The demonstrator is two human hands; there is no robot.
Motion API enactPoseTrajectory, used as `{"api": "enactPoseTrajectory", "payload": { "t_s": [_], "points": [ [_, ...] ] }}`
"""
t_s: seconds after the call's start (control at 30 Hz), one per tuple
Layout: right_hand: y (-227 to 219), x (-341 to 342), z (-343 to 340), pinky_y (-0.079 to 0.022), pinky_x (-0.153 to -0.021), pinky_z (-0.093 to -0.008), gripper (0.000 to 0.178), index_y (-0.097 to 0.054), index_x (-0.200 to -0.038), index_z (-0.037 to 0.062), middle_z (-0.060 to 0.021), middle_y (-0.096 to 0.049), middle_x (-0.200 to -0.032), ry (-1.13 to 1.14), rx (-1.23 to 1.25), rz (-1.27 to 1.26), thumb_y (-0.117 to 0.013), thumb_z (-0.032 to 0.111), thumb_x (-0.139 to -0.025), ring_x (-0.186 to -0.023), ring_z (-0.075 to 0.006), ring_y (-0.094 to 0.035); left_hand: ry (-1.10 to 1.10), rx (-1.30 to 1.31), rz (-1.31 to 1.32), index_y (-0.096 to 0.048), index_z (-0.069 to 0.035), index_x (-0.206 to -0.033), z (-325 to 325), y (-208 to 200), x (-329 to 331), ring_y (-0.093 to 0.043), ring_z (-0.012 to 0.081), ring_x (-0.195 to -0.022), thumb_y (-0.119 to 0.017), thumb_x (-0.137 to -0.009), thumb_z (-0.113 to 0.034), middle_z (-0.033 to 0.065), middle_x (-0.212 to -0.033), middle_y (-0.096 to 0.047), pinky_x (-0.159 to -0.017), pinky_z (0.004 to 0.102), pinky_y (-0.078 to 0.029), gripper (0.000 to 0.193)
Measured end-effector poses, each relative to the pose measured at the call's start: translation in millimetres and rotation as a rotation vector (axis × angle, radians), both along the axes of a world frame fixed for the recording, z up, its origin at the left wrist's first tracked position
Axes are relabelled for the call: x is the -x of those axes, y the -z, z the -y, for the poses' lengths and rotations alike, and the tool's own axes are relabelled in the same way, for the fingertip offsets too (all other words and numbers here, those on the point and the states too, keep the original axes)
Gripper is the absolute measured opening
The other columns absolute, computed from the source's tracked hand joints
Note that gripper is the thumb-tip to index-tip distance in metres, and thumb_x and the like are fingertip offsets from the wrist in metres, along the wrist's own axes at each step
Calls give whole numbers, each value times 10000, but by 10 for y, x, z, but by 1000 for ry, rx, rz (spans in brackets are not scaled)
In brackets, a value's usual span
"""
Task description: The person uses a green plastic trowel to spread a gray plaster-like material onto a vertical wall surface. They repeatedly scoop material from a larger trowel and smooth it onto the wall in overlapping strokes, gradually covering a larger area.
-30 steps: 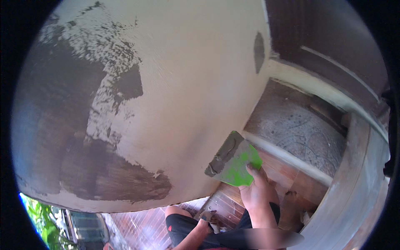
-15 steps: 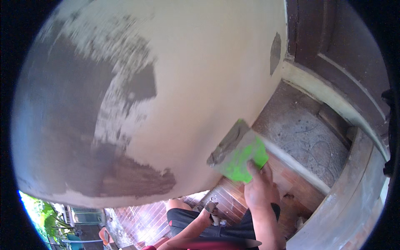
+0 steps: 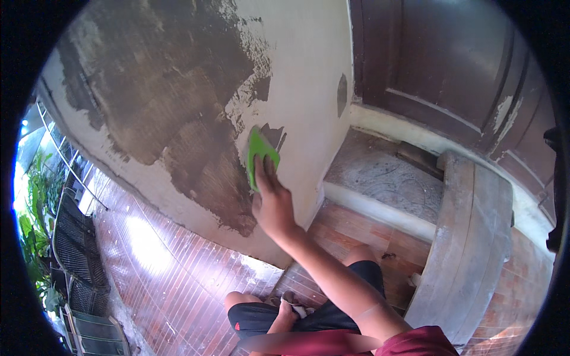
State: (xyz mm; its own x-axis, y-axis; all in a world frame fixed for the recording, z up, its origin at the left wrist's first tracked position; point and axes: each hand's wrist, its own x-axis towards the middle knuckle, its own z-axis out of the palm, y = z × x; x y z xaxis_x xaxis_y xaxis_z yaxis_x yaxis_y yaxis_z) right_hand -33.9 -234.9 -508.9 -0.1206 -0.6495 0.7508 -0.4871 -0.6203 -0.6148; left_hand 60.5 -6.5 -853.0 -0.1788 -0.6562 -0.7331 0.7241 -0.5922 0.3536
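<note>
My right hand (image 3: 274, 207) is closed on a green plastic putty spreader (image 3: 263, 155), thumb on one side and fingers along its face. The spreader lies against the pale wall (image 3: 309, 107), at the right border of a large patch of wet grey-brown plaster (image 3: 178, 124). Just beyond its upper corner is a small fresh dark smear (image 3: 274, 134). Low between my knees, my left hand (image 3: 286, 310) is closed around a crumpled grey-and-white thing (image 3: 300, 307), perhaps a rag; its kind cannot be made out.
A stone step (image 3: 386, 169) meets the wall's right end, below a dark brown panelled door (image 3: 439, 65). A curved wooden bench (image 3: 469, 225) stands at the right. On the reddish tiled floor (image 3: 172, 279), dark woven chairs (image 3: 80, 255) and plants line the left.
My right hand has moved left with the spreader, from the air beside the step onto the wall. A dark smear now shows there. The view has shifted, showing more floor and door.
</note>
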Motion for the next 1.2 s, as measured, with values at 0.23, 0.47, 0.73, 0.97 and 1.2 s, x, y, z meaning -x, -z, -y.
{"api": "enactPoseTrajectory", "payload": {
  "t_s": [0.23, 0.47, 0.73, 0.97, 1.2],
  "points": [
    [158, -24, -597, -514, -929, -447, 633, -426, -1368, -16, -340, -486, -1299, -170, -31, -30, -540, -95, -751, -1188, -456, -512, -45, 36, -21, -565, -103, -1226, 30, -226, -77, -585, 364, -1097, -430, -933, -451, 158, -1217, -605, -905, 589, -480, 474],
    [-65, 541, -460, -539, -814, -423, 553, -490, -1328, -5, -294, -623, -1072, -71, -101, 266, -518, -95, -783, -954, -417, -638, 36, 39, 27, -542, -73, -1221, 144, -207, -75, -572, 371, -1085, -435, -952, -406, 162, -1171, -594, -922, 592, -467, 442],
    [-264, -11, -38, -565, -817, -458, 798, -268, -1457, 8, -355, -377, -1381, -103, -92, 92, -512, -119, -708, -1040, -469, -591, -9, 48, -13, -570, -70, -1137, 180, 118, -143, -598, 323, -972, -453, -943, -360, 129, -1049, -619, -861, 510, -510, 368],
    [-214, 158, -697, -547, -769, -390, 526, -506, -1304, -35, -267, -657, -1021, -178, 10, 153, -537, -96, -782, -900, -406, -670, -88, -22, -20, -531, -164, -865, 241, 278, -157, -512, 190, -610, -530, -896, -286, 15, -694, -501, -601, 375, -484, 126],
    [-348, 213, 207, -527, -723, -411, 657, -441, -1385, 18, -298, -633, -978, 15, -233, 143, -508, -98, -741, -862, -405, -657, -151, 27, 47, -519, -175, -838, 198, 301, -144, -464, 163, -592, -548, -895, -283, -7, -644, -424, -566, 340, -446, 125]
  ]
}}
